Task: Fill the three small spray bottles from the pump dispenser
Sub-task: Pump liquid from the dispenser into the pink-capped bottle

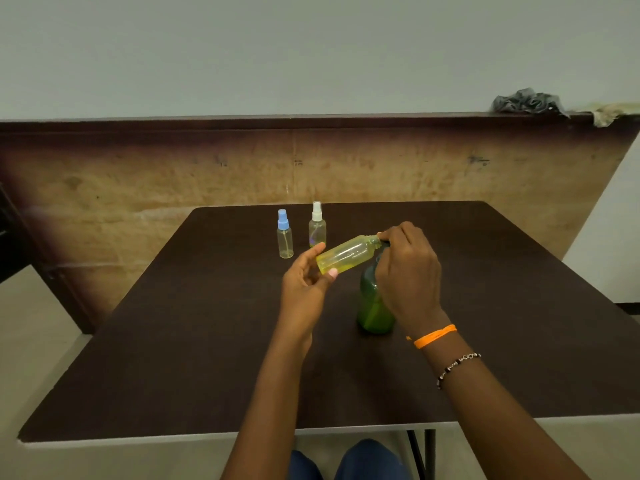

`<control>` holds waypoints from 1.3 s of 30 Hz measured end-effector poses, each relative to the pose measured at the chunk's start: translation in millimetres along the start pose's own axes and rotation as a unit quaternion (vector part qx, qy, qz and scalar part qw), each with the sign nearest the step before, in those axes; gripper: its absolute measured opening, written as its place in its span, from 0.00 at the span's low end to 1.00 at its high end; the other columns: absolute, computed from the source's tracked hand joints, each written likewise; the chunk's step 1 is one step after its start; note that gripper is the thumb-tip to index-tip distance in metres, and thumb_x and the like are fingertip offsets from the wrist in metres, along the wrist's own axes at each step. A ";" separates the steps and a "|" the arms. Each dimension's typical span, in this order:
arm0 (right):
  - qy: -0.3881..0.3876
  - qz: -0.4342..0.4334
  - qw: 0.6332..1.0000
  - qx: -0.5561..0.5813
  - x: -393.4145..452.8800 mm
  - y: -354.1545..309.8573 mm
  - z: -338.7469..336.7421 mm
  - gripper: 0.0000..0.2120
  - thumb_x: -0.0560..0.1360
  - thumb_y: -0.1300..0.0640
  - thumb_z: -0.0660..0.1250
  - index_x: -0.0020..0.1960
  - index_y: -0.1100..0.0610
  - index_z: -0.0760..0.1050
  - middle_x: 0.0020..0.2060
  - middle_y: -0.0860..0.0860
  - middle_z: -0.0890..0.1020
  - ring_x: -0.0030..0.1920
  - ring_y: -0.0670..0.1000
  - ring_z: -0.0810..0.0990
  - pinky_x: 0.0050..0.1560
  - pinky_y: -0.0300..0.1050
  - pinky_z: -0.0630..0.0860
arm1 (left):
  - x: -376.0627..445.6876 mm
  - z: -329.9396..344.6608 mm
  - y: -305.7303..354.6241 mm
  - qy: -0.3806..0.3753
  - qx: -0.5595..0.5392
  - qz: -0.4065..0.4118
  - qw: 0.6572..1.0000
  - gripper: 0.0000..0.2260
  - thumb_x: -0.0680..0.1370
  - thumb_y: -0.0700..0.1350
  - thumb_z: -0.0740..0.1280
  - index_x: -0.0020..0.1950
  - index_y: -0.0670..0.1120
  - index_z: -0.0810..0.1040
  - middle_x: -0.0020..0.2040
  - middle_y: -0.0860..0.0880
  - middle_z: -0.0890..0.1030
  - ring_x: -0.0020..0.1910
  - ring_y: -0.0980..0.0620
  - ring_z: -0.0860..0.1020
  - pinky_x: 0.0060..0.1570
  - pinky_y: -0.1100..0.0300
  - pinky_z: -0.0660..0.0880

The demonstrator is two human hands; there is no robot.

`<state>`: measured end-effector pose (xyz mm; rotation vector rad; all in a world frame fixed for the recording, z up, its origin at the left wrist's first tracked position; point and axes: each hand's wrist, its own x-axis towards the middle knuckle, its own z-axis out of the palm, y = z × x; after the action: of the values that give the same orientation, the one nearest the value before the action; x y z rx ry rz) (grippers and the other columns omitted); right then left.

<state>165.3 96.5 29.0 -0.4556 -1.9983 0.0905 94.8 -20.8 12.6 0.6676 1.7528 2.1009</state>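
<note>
My left hand [304, 282] holds a small uncapped spray bottle [346, 255] by its base, tilted nearly flat, with its open neck pointing right at the pump head. My right hand [407, 268] is curled over the top of the green pump dispenser [372, 306] and hides its pump head and nozzle. The held bottle looks yellowish; its fill level is unclear. Two more small clear bottles stand upright behind: one with a blue cap [284, 233], one with a white cap [317, 225].
All of this is on a dark brown table [173, 341] whose front edge is near my knees. A wooden board leans against the wall behind it, with crumpled cloth [530, 102] on its top right edge.
</note>
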 end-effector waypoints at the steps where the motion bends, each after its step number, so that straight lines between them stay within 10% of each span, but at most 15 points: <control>1: 0.002 0.005 1.000 0.006 0.6 -0.6 0.1 0.13 0.69 0.63 0.53 0.42 0.65 0.76 0.38 0.58 0.77 0.38 0.58 0.77 0.32 0.47 0.74 | 0.1 0.3 0.1 0.001 -0.003 -0.001 1.000 0.18 0.76 0.34 0.65 0.62 0.51 0.73 0.58 0.50 0.79 0.57 0.56 0.77 0.57 0.61 0.74; 8: 0.058 0.008 0.995 0.075 -19.7 5.1 16.1 0.16 0.71 0.70 0.52 0.50 0.68 0.77 0.46 0.61 0.79 0.49 0.59 0.80 0.51 0.47 0.76 | 0.6 1.1 -6.4 -0.002 0.004 -0.006 1.000 0.17 0.76 0.34 0.65 0.60 0.50 0.75 0.58 0.49 0.79 0.57 0.55 0.77 0.59 0.59 0.74; 19: 0.001 0.028 0.997 0.075 -2.5 -2.2 0.3 0.18 0.70 0.62 0.50 0.46 0.67 0.77 0.42 0.60 0.77 0.39 0.60 0.78 0.36 0.50 0.75 | 0.5 -0.9 0.7 -0.005 -0.009 0.003 1.000 0.15 0.76 0.34 0.65 0.60 0.49 0.76 0.55 0.49 0.80 0.55 0.54 0.78 0.59 0.57 0.74; 26: 0.068 0.005 0.996 0.056 -27.0 7.7 22.5 0.16 0.73 0.70 0.53 0.53 0.70 0.76 0.50 0.63 0.79 0.55 0.58 0.75 0.67 0.52 0.67 | 2.9 0.5 -12.0 -0.001 -0.024 -0.013 1.000 0.16 0.76 0.36 0.65 0.62 0.48 0.75 0.58 0.49 0.80 0.59 0.53 0.77 0.61 0.54 0.73; 35: 0.037 -0.006 0.999 0.035 -8.5 3.5 9.9 0.15 0.69 0.68 0.53 0.47 0.68 0.76 0.41 0.61 0.78 0.44 0.61 0.77 0.54 0.57 0.76 | 2.2 -3.2 -5.6 -0.004 -0.031 -0.001 1.000 0.16 0.75 0.35 0.66 0.59 0.50 0.76 0.57 0.49 0.81 0.57 0.55 0.78 0.60 0.58 0.74; 39: 0.068 -0.006 0.998 0.012 -16.7 6.4 18.0 0.15 0.72 0.69 0.53 0.49 0.69 0.77 0.43 0.62 0.78 0.46 0.60 0.76 0.67 0.49 0.66 | 2.1 -1.4 -8.7 0.002 -0.034 -0.002 0.999 0.16 0.75 0.34 0.66 0.59 0.50 0.76 0.57 0.49 0.81 0.57 0.55 0.78 0.58 0.60 0.74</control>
<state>157.9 98.9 5.0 -0.4235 -1.8652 0.0736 91.8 -19.2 4.2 0.6414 1.6755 2.1488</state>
